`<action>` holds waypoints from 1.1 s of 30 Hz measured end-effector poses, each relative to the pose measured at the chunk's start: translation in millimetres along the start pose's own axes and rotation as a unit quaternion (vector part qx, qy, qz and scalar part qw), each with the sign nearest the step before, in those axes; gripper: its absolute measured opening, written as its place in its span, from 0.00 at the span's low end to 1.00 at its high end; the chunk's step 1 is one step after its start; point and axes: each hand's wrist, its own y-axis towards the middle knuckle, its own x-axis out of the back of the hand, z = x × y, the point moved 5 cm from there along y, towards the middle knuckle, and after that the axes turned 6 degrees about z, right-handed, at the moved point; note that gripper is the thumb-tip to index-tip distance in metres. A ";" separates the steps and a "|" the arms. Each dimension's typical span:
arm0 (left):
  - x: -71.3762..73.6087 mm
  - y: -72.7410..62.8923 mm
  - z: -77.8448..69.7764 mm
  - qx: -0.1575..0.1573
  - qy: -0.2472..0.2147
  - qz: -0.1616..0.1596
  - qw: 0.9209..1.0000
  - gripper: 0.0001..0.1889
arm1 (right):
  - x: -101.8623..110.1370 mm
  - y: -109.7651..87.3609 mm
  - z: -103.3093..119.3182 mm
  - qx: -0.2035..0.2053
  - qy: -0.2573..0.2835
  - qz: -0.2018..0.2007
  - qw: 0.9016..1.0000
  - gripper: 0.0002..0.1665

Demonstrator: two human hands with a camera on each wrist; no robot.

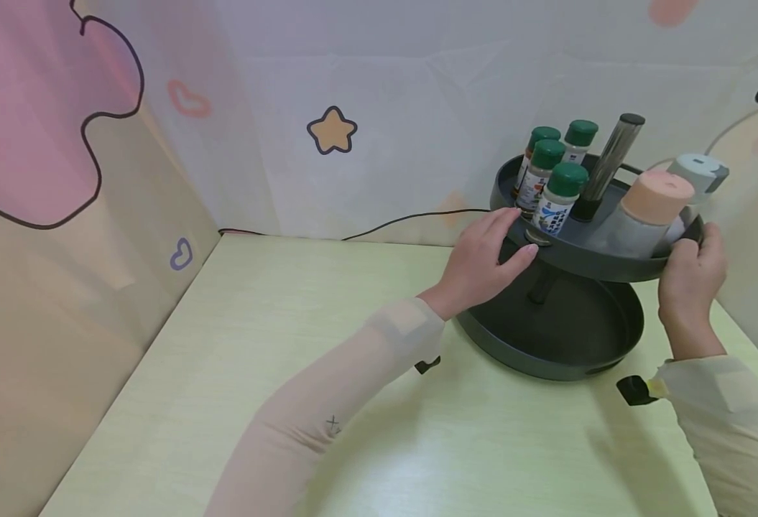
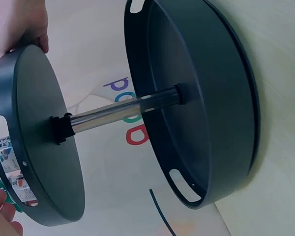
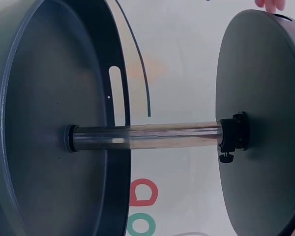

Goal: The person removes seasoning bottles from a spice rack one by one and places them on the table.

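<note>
A dark grey two-tier turntable rack stands at the right in the head view, its upper tray (image 1: 611, 267) joined to the lower tray (image 1: 547, 372) by a metal pole (image 2: 108, 114). Several green-capped spice jars (image 1: 553, 213) sit on the upper tray, beside a peach-capped container (image 1: 658, 197) and a pale grey-topped one (image 1: 698, 172). My right hand (image 1: 695, 283) grips the upper tray's right rim, thumb over the edge. At the left rim, my left hand (image 1: 485, 255) has its fingers extended by the edge near the jars, thumb spread apart. The lower tray's visible floor is bare.
The pale green tabletop (image 1: 275, 359) stretches to the left of the rack. Behind it hangs a printed cloth backdrop (image 1: 404, 143), and a black cable (image 1: 411, 217) runs along its base. A pole section (image 1: 614, 158) rises above the upper tray.
</note>
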 end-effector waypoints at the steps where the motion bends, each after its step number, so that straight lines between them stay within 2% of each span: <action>1: 0.0 1.3 -1.2 0.003 0.004 -0.001 1.000 0.28 | 0.1 0.2 0.0 0.001 0.000 -0.001 1.000 0.14; 6: 0.2 7.1 -6.6 0.017 0.019 -0.012 1.000 0.29 | 0.5 0.7 0.1 0.003 -0.004 -0.005 1.000 0.14; 11: -1.2 13.1 -9.3 0.032 0.006 -0.017 0.999 0.29 | 0.4 1.1 0.8 0.007 -0.003 -0.008 1.000 0.14; 23: -6.3 25.5 -11.5 0.077 -0.004 0.004 0.997 0.30 | 0.6 1.4 -0.3 0.005 -0.013 -0.008 1.000 0.14; 33: -8.5 36.9 -15.7 0.099 0.013 0.011 0.995 0.31 | 1.1 2.0 -1.7 0.011 -0.013 -0.016 1.000 0.14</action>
